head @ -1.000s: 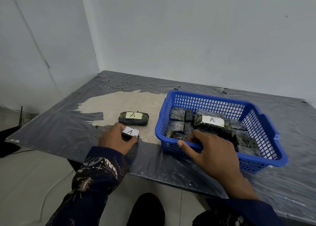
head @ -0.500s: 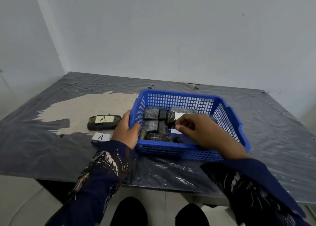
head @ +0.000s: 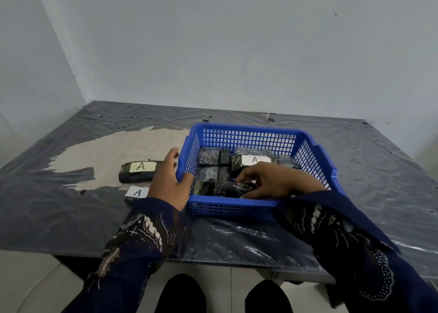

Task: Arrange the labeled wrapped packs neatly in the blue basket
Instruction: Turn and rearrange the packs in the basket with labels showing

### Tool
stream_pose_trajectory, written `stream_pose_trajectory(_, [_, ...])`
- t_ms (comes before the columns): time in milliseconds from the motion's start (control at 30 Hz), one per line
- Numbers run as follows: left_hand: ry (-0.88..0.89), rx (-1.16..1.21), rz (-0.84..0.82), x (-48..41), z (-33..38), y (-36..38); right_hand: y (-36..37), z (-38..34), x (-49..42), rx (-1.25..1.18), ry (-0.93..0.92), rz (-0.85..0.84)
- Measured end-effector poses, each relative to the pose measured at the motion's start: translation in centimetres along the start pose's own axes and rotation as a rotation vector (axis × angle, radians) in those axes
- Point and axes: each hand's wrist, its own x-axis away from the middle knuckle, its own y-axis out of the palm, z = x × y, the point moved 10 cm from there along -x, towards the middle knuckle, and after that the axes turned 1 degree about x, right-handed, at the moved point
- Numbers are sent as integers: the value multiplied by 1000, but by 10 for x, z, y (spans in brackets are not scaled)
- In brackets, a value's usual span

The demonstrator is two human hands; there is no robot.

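Left hand: the left hand (head: 169, 182) is lying flat against the outside of the blue basket's (head: 237, 129) left wall, fingers straight and together, thumb resting on the rim; it is holding nothing.
Right hand: the right hand (head: 272, 182) is reaching down inside the basket, its fingers and thumb curling round a dark pack (head: 225, 188) in the near row.
Packs already in: dark unlabelled-side packs are sitting in rows on the basket floor, and one labelled pack (head: 254, 159) is lying behind the right hand with its "A" facing up.
Packs waiting outside: the far loose pack (head: 139, 171) and the near loose pack (head: 136, 193) are lying on the table (head: 59, 218), both labels up.
Key relation: both loose packs are lying just left of the left hand, long axes running left to right along the table's near edge. The left hand is clearly the nearer one; the right is busy across the basket.
In the way: the left wrist is covering the near loose pack's right end, and the basket's left wall is standing between the packs and the inside, so I judge they must be lifted over it.
Free room: the right hand is hiding part of the basket floor, so I cannot tell.
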Motion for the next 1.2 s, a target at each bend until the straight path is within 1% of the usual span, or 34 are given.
stream_pose_trajectory(33, [81, -75, 52, 2, 11, -7, -6, 3, 5, -55, -1, 20])
stream_pose_trajectory(67, [193, -130, 100, 5, 28, -13, -12, 7, 10, -111, 5, 45])
stream_pose_trajectory(100, [323, -174, 112, 10, 48, -16, -18, 11, 16, -165, 15, 71])
stream_pose_trajectory(167, [601, -301, 26, 26, 87, -4, -27, 15, 24, -293, 12, 113])
stream_pose_trajectory(233, [807, -451, -128, 39, 108, 25, -32, 9, 30, -431, -16, 133])
stream_pose_trajectory(300, [871, -525, -242, 44, 113, 49, -34, 3, 35, -587, -36, 149])
stream_pose_trajectory(333, [884, -535, -266, 43, 115, 55, -33, 1, 37, -681, -35, 164])
stream_pose_trajectory(400, [882, -509, -281, 39, 122, 59, -34, 0, 42, -821, -11, 215])
stream_pose_trajectory(500, [804, -376, -311, 33, 127, 55, -33, -3, 50, -988, 8, 254])
stream_pose_trajectory(567, [677, -147, -333, 28, 121, 46, -35, -9, 56, -1131, -27, 266])
stream_pose_trajectory(633, [437, 237, -354, 20, 107, 36, -44, -12, 62, -1218, -100, 348])
stream_pose_trajectory(667, [324, 447, -366, 18, 99, 34, -50, -11, 65, -1205, -131, 413])
stream_pose_trajectory(700, [233, 630, -377, 16, 92, 35, -55, -8, 68, -1137, -147, 482])
stream_pose_trajectory(733, [168, 758, -390, 16, 87, 36, -59, -7, 71, -1032, -156, 522])
stream_pose_trajectory(800, [128, 875, -403, 17, 84, 37, -56, -15, 71, -859, -193, 490])
stream_pose_trajectory(867, [154, 881, -403, 17, 83, 36, -50, -26, 68, -800, -239, 442])
stream_pose_trajectory(900, [163, 867, -401, 17, 82, 36, -50, -29, 68, -769, -254, 464])
stream_pose_trajectory(1000, [170, 781, -389, 18, 82, 32, -59, -34, 68, -628, -265, 602])
stream_pose_trajectory(1033, [195, 707, -394, 19, 84, 30, -62, -32, 68, -627, -260, 619])
stream_pose_trajectory(1100, [272, 450, -395, 21, 90, 20, -67, -25, 70, -645, -233, 605])
stream_pose_trajectory(1167, [305, 130, -276, 13, 81, 3, -67, -13, 68, -564, -158, 536])
stream_pose_trajectory(1200, [272, 39, -207, 8, 70, -5, -64, -6, 65, -482, -112, 489])
